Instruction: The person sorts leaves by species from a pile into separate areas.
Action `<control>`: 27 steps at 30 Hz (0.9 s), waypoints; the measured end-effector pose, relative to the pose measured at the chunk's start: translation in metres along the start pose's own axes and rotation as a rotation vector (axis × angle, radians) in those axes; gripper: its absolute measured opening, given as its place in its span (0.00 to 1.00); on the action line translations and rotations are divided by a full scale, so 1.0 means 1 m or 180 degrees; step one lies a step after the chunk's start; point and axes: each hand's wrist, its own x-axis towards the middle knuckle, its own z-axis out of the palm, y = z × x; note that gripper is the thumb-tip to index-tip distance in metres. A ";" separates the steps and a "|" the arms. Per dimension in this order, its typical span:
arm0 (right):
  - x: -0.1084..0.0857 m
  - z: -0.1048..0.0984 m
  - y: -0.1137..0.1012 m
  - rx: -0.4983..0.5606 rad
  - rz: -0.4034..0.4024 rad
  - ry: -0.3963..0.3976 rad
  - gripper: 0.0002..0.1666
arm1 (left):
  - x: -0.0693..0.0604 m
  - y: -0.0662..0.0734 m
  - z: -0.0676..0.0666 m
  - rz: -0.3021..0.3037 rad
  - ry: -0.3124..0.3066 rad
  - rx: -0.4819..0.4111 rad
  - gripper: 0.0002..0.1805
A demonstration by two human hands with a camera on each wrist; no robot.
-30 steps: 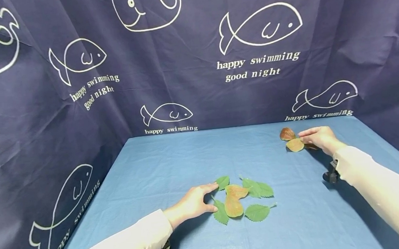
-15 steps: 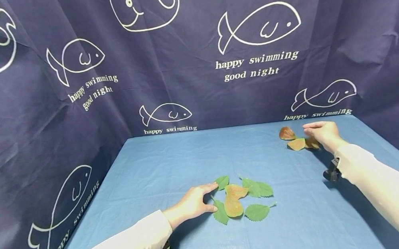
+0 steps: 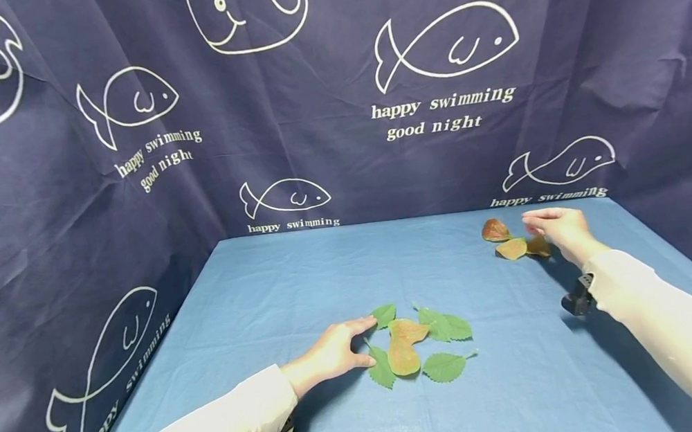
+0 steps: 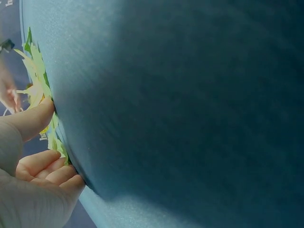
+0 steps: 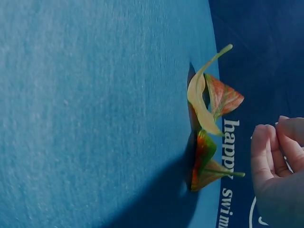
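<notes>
My left hand [image 3: 332, 351] has thumb and forefinger spread, with their tips touching a green leaf [image 3: 384, 315] and a lower green leaf [image 3: 381, 368]. Beside these lie yellow-orange leaves [image 3: 404, 359]. Further right are more green leaves [image 3: 445, 368]. At the back right my right hand [image 3: 563, 231] hovers over three autumn leaves: a reddish-brown leaf [image 3: 495, 230], a yellow leaf [image 3: 511, 249] and a brownish leaf [image 3: 538, 246]. In the right wrist view its fingertips [image 5: 261, 130] come close to the thumb, with no leaf seen between them.
Blue cloth [image 3: 302, 276] covers the table, with slight folds. A dark blue curtain [image 3: 337, 126] printed with white fish and lettering hangs behind and along both sides. Dark wrist cameras [image 3: 577, 297] sit under the white sleeves.
My right hand has come away from the autumn leaves and risen slightly; the brownish leaf, partly covered before, shows more. The left hand keeps its place on the green leaves.
</notes>
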 end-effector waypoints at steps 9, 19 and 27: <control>-0.010 0.011 -0.010 -0.0111 -0.0277 -0.0069 0.19 | 0.002 -0.002 0.001 0.0015 -0.0001 0.0036 0.39; -0.013 0.023 -0.014 0.0092 -0.0348 -0.0303 0.05 | 0.001 -0.001 0.001 0.0013 -0.0002 0.0080 0.39; -0.016 0.027 -0.018 -0.0166 -0.0299 -0.0354 0.12 | 0.001 -0.001 0.000 0.0019 -0.0007 0.0065 0.39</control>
